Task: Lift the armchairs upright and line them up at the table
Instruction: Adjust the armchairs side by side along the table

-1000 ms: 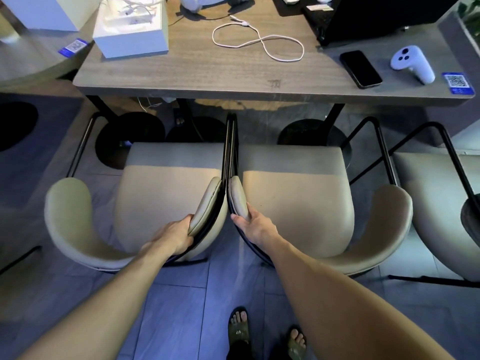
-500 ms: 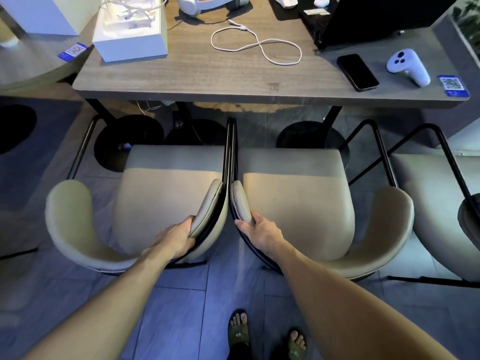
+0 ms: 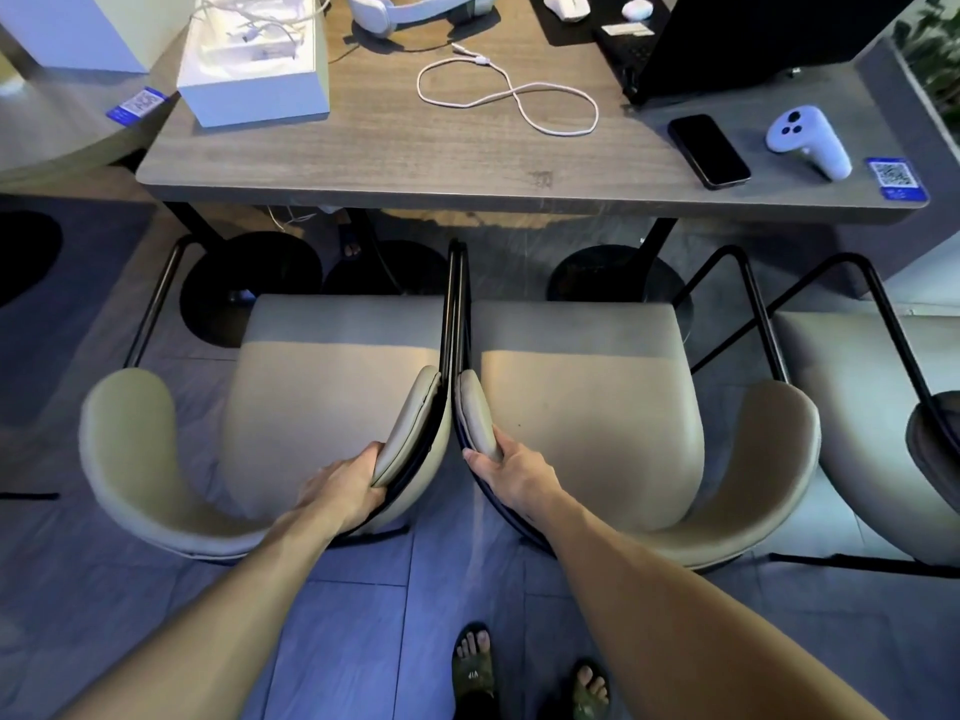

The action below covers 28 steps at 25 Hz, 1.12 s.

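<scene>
Two beige armchairs stand upright side by side, facing the wooden table. The left armchair and the middle armchair touch along their black metal frames. My left hand grips the right armrest of the left armchair. On the left armrest of the middle armchair my right hand is closed. A third beige armchair stands upright at the right edge, partly cut off.
On the table lie a white box, a white cable, a black phone, a white controller, a headset and a laptop. Black round table bases stand under it. My sandalled feet are on the grey tiles.
Both armchairs and my hands have shifted slightly nearer to me and away from the table edge; my grip on both armrests is the same.
</scene>
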Motion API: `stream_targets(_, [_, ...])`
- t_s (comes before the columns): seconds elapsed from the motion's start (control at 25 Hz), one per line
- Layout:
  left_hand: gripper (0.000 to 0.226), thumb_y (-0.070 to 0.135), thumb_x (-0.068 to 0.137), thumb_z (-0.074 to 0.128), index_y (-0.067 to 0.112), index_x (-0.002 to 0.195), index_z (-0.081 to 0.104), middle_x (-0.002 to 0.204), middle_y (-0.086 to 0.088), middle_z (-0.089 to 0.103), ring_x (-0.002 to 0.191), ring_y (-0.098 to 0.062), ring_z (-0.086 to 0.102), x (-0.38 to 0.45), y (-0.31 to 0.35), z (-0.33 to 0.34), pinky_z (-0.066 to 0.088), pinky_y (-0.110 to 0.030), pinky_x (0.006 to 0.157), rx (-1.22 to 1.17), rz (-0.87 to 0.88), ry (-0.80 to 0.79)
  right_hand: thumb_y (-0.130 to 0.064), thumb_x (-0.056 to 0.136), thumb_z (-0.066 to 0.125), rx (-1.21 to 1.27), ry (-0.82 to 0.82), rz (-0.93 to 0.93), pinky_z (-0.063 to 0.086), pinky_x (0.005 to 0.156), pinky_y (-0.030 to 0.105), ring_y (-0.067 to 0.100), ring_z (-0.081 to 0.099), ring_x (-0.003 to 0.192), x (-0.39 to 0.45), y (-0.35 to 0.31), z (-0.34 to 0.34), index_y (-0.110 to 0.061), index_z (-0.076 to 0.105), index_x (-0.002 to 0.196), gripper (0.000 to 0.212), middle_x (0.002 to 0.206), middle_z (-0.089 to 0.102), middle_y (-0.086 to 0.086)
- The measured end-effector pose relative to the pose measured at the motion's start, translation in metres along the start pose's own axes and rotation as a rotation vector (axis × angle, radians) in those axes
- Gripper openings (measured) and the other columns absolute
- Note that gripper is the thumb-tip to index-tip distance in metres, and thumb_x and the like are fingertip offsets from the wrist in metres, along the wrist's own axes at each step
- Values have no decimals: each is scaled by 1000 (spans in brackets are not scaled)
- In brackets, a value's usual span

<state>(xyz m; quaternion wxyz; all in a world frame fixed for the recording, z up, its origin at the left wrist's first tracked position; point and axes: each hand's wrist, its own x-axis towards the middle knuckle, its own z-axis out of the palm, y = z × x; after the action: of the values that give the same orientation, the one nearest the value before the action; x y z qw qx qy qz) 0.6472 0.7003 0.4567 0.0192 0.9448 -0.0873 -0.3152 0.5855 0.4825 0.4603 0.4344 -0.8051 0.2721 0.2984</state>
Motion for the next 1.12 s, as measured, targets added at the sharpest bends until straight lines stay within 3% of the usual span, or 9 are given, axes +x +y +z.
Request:
stream_targets(0.4, [41,43,78,57,37,113,38,102,1,66,91,-29,62,11,-5,1,51,-36,82,-93,5,-66,-63,89,47,4,-21,2,36,110,37,30,45,133,-2,-1,-3,-30,20,155,78,147,47,6])
stream_targets(0.56, [54,48,77,61,37,124,39,114,-1,65,102,-29,62,11,-4,2,49,-35,87,-187,-27,-101,-73,80,48,75,-44,35,35,111,39,29,45,133,-14,-2,-1,-28,27,153,88,147,47,5])
stream_targets(0.68, [74,56,78,60,28,140,32,131,-5,59,115,-30,58,7,3,1,46,-36,96,-306,-84,-133,-70,83,49,177,30,50,41,96,28,20,59,111,-37,0,-17,-15,64,120,68,118,66,0])
stream_targets(0.76, [79,61,80,55,18,141,31,134,-11,54,119,-34,54,-3,15,-2,45,-40,99,-293,-150,-141,-55,92,49,216,22,37,41,74,21,16,56,92,-62,7,-39,-14,65,95,44,94,62,0])
stream_targets(0.88, [64,53,84,49,13,132,39,131,-15,51,119,-37,52,-30,52,-19,44,-43,99,-308,-250,-38,-34,99,48,244,70,55,33,51,17,15,50,72,-95,34,-84,-11,62,78,34,75,55,1])
stream_targets(1.0, [50,43,88,46,14,128,48,128,-17,55,117,-38,54,-53,102,-36,46,-43,98,-360,-250,92,-35,97,48,320,224,82,40,52,23,19,59,78,-116,70,-135,-19,62,89,23,88,65,5])
stream_targets(1.12, [41,38,90,43,21,124,58,128,-14,57,118,-34,56,-77,176,-49,46,-39,99,-350,-149,184,-28,96,50,411,373,72,52,67,34,20,59,75,-138,115,-200,-17,61,80,23,86,64,8])
